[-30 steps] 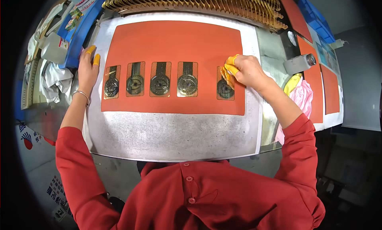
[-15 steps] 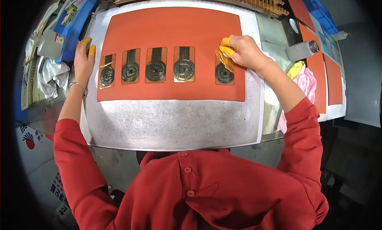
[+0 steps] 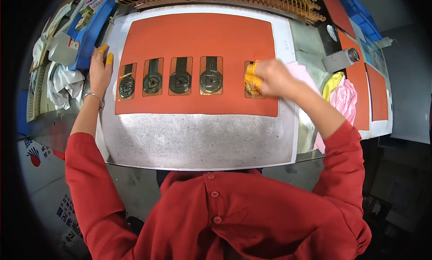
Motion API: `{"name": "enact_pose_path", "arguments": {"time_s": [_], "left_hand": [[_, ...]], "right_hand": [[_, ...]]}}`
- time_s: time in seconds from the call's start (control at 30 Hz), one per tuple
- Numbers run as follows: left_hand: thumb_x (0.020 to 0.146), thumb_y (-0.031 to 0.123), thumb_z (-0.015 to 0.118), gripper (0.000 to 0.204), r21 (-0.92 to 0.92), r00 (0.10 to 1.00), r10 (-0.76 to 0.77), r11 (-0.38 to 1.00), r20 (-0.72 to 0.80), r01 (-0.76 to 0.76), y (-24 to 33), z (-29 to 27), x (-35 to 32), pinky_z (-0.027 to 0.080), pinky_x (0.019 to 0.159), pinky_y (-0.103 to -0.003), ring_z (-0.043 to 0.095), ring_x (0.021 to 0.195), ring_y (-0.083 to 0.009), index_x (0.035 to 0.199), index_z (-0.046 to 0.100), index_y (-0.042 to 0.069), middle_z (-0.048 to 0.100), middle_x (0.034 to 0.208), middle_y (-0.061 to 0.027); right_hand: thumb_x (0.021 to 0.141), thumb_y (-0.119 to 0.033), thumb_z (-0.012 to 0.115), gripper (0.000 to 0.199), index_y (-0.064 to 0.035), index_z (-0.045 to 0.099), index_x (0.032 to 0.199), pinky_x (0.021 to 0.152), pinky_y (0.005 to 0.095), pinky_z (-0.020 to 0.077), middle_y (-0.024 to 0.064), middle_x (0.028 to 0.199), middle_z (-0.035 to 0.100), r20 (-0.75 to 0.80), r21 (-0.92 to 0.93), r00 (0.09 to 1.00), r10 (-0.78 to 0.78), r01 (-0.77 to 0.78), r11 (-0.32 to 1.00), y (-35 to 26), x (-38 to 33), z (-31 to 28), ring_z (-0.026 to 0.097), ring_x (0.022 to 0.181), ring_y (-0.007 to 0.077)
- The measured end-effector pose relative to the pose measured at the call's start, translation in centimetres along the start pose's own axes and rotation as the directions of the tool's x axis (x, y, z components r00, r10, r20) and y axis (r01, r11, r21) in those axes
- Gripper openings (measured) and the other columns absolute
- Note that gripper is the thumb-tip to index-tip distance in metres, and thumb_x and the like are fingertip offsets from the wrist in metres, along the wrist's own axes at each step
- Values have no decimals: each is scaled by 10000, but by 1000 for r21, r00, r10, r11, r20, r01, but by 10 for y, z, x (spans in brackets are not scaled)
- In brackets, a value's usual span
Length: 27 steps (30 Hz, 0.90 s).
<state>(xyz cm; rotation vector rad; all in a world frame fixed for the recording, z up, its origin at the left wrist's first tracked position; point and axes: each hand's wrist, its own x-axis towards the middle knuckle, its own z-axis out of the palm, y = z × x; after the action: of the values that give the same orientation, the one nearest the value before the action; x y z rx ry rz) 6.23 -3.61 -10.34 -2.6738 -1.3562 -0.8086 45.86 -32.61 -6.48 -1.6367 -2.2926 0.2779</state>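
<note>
An orange-red sheet (image 3: 202, 37) lies on a grey-white board (image 3: 202, 140). A row of several dark and gold rectangular plates with round emblems runs across it, among them a plate (image 3: 181, 77) near the middle. My right hand (image 3: 276, 78), yellow covers on its fingertips, is curled over the rightmost plate (image 3: 254, 92) and hides much of it. What its closed fingers grip, if anything, I cannot make out. At the sheet's left, my left hand (image 3: 101, 73) rests with fingers stretched out on the board's edge, yellow covers on two fingertips.
A rack of gold strips (image 3: 225, 0) lines the far edge. To the right are a bottle (image 3: 340, 59), a pink cloth (image 3: 344, 98) and more orange sheets (image 3: 377, 89). On the left sit a blue bin (image 3: 87, 48) and a white cloth (image 3: 65, 84).
My right hand has moved down over the rightmost plate and covers more of it. The view has shifted slightly; my left hand stays at the board's left edge.
</note>
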Motion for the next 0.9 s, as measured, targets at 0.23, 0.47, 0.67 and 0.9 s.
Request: {"name": "enact_pose_path", "arguments": {"time_s": [0.23, 0.47, 0.67, 0.9], "left_hand": [[873, 143, 497, 307, -30, 999, 43, 999, 32, -42, 5, 2, 5, 334, 989, -381, 417, 1179, -351, 1145, 515, 2, 487, 1218, -202], [865, 110, 501, 309, 9, 1000, 13, 1000, -15, -13, 1, -2, -3, 348, 978, -369, 421, 1178, -340, 1151, 510, -6, 486, 1221, -191], [866, 106, 495, 303, -39, 999, 48, 998, -21, -49, 5, 2, 1, 369, 950, -379, 465, 1110, -350, 1145, 512, -10, 491, 1201, -197], [875, 129, 485, 307, -15, 997, 61, 998, 42, -61, 10, -1, 3, 359, 964, -369, 455, 1137, -336, 1154, 509, 3, 491, 1211, -185]], "right_hand": [[744, -154, 608, 92, -66, 595, 763, 551, 392, 454, 113, 688, 578, -50, -126, 996, 79, -85, 988, 15, 6, -6, 566, 635, 305], [726, -88, 602, 33, -63, 582, 735, 522, 365, 446, 80, 631, 558, 141, 1, 980, -143, 144, 990, -23, -13, -6, 555, 573, 273], [734, -105, 628, 46, -73, 594, 740, 517, 364, 447, 73, 653, 563, -39, 0, 999, -8, 8, 1000, 10, -26, -9, 564, 615, 259], [737, -121, 612, 58, -72, 602, 765, 536, 378, 453, 102, 673, 577, -23, -81, 991, 129, -131, 988, 23, -12, -10, 562, 606, 292]]}}
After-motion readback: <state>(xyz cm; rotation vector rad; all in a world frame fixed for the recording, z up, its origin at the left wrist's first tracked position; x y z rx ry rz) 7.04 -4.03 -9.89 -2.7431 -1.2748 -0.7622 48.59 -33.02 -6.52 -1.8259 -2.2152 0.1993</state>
